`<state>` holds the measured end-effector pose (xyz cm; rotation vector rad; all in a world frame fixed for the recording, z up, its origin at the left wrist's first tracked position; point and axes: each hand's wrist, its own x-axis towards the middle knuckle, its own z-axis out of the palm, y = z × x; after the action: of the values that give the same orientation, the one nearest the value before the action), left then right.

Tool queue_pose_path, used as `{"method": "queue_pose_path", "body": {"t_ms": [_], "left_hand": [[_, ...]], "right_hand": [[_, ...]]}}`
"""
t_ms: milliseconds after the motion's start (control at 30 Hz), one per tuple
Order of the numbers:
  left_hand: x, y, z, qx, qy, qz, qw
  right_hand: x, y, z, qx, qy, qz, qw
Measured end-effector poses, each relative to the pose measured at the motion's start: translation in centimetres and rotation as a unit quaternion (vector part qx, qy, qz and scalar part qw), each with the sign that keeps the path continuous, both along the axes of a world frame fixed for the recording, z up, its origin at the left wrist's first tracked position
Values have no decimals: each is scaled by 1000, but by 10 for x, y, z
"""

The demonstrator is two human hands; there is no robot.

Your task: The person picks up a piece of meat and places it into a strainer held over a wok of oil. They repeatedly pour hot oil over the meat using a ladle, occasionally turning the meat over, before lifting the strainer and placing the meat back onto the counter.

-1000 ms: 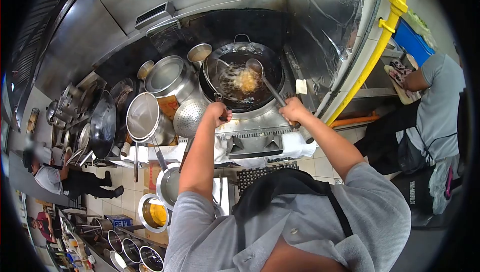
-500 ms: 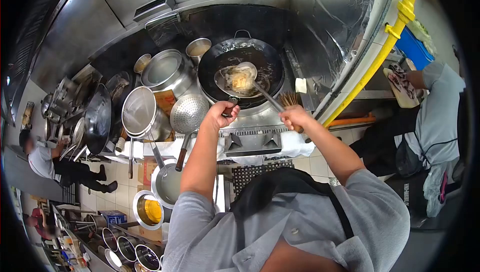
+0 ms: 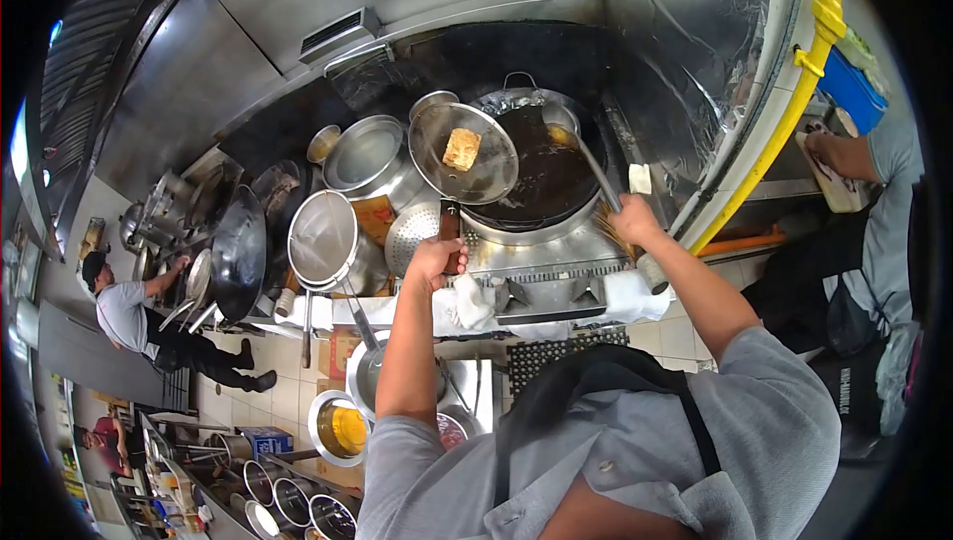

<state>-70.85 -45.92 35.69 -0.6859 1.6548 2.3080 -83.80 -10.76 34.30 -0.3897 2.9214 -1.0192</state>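
My left hand [image 3: 438, 261] is wrapped round the wooden handle of a wide round strainer [image 3: 493, 169]. A golden fried block of food [image 3: 462, 149] lies in it. The strainer is above the stove, overlapping the left side of a black wok [image 3: 536, 178] that holds dark oil. My right hand [image 3: 638, 221] grips a long-handled ladle [image 3: 596, 169], whose bowl is at the wok's far side with some yellowish liquid in it. Just left of the strainer's handle is a perforated skimmer [image 3: 408, 239], partly hidden.
To the left are a fine-mesh sieve [image 3: 323, 239], a lidded-looking metal pot [image 3: 363, 151] and another wok [image 3: 239, 252]. A bamboo brush [image 3: 613, 225] lies beside the wok, near a yellow pipe [image 3: 769, 158]. One co-worker [image 3: 844, 232] stands right, another [image 3: 134, 312] far left.
My left hand has lifted the strainer with the fried block out of the wok and leftward. The ladle has moved away from the strainer to the wok's far side. The whole view has shifted.
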Motion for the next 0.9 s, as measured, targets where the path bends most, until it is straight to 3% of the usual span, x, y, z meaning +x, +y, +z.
{"method": "queue_pose_path", "body": {"t_ms": [67, 100, 133, 167, 200, 267, 300, 400, 567, 667, 733, 800, 900], "left_hand": [[1, -4, 7, -70, 38, 16, 997], [0, -4, 10, -93, 31, 29, 995], [-2, -5, 11, -96, 32, 28, 995], [-5, -5, 12, -103, 31, 44, 993], [-6, -4, 12, -110, 29, 59, 992], [-12, -3, 9, -113, 20, 56, 992], [-16, -2, 8, -115, 12, 56, 992], [-27, 4, 3, -25, -4, 53, 998], [-46, 31, -9, 132, -35, 18, 990], [-55, 49, -12, 182, -55, 29, 981], [-59, 58, -12, 201, -56, 24, 978], [-64, 62, -15, 263, -60, 34, 962], [-66, 68, -16, 292, -68, 26, 954]], "right_hand": [[0, -6, -7, -48, -29, 24, 998], [-6, -8, -15, -178, -197, 6, 964], [-6, -12, -9, -299, -355, -11, 886], [-6, -11, -1, -372, -449, -38, 812], [-9, -8, 7, -374, -449, -40, 810], [-17, -2, 23, -562, -613, -69, 551], [-16, 0, 31, -579, -619, -73, 525], [-12, 6, 57, -598, -614, -52, 512], [-13, 1, 89, -549, -597, -15, 585], [-10, -1, 101, -552, -595, -37, 583], [-7, -2, 104, -538, -582, -44, 608], [-12, -3, 90, -508, -535, -18, 675], [-11, -9, 86, -480, -533, 0, 697]]}}
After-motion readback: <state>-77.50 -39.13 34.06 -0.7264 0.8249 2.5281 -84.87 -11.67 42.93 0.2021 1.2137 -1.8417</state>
